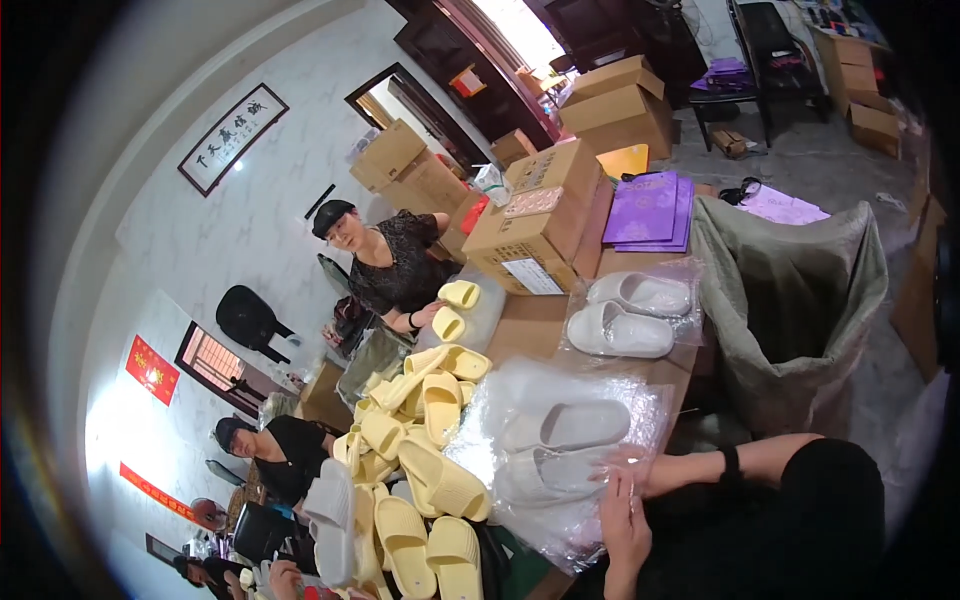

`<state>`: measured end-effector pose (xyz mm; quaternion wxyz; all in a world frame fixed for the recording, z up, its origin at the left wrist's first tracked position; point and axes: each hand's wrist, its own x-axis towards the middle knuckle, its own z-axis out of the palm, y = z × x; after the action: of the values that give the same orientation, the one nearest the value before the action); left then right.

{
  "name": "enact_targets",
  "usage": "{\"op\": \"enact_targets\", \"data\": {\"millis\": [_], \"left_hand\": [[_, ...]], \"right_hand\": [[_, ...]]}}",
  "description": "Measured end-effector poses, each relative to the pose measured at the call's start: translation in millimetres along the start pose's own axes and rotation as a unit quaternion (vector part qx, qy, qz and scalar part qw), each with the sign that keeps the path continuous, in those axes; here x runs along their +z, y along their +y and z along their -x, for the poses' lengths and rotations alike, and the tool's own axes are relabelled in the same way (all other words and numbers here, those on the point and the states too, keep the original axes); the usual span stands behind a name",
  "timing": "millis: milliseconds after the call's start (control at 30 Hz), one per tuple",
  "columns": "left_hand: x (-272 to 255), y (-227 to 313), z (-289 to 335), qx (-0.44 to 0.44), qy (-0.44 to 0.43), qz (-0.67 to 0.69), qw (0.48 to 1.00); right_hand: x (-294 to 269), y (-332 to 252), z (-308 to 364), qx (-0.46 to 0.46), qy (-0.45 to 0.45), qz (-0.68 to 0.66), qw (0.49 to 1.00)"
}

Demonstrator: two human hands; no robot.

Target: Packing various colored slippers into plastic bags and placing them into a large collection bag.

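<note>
While seen from the head view: left hand (pixel 625 530) raised from lower edge, fingers pointing up, resting on edge of clear plastic bag (pixel 560 440); grip looked narrow, fingertips pinching the film. Right hand (pixel 628 468) reached in from the right, forearm level, black band at wrist, fingers spread flat on the same bag near its right edge; whether anything was pinched, cannot tell. Bag lay on brown table (pixel 535 325) just in front of both hands, holding pair of grey slippers (pixel 560 440) side by side. Farther back, well apart from hands: second bagged pair of white slippers (pixel 632 312). Left of the bag, touching it: heap of yellow slippers (pixel 425 440). Beyond: cardboard boxes (pixel 540 215), purple folders (pixel 650 210), grey-green sack (pixel 790 300) at right. Across table, another person (pixel 395 255) in dark top, holding a yellow slipper. Second seated person (pixel 275 450) at lower left.
</note>
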<state>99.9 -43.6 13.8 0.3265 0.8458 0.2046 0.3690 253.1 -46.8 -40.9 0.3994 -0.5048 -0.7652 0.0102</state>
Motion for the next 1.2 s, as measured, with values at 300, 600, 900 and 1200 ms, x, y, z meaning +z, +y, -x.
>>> {"op": "enact_targets", "data": {"millis": [300, 600, 900, 1200], "left_hand": [[-1.8, -23.2, 13.8, -0.099, 0.143, -0.111, 0.979], [11.2, -72.6, 27.4, -0.174, 0.025, -0.284, 0.943], [-25.4, -55.1, 31.6, -0.156, 0.082, -0.276, 0.945], [-113.8, -71.4, 45.7, -0.220, 0.244, -0.369, 0.869]], "right_hand": [[-84.8, 21.7, -80.7, 0.264, 0.242, -0.160, 0.920], [-135.1, 90.4, -123.6, -0.006, 0.254, 0.237, 0.938], [-64.1, 198.5, -30.2, 0.461, 0.105, 0.192, 0.860], [-7.8, 0.2, -11.2, 0.097, 0.414, 0.050, 0.904]]}}
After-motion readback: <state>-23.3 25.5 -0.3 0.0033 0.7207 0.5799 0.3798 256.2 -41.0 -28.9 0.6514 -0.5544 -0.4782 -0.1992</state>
